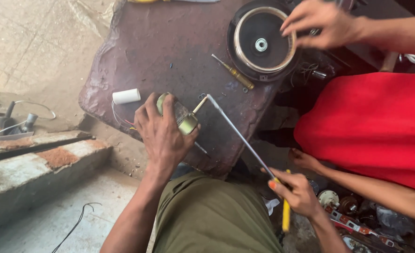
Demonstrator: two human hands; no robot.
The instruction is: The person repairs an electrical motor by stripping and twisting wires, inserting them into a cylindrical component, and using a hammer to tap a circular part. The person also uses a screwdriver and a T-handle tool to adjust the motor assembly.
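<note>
My left hand (162, 133) grips a small brass-coloured motor (181, 117) on the worn brown table (160, 42), with its short shaft pointing right. My right hand (295, 192) holds a long screwdriver (245, 140) by its yellow handle; the metal shank reaches up-left and its tip meets the motor's shaft. A white cylindrical capacitor (126, 96) with thin wires lies just left of my left hand.
Another person in a red shirt (371, 126) sits at the right, one hand (322, 23) on a round fan motor housing (262, 42). A small yellow-handled screwdriver (234, 71) lies beside it. Metal parts (357, 211) clutter the lower right. A concrete step (39, 159) is at left.
</note>
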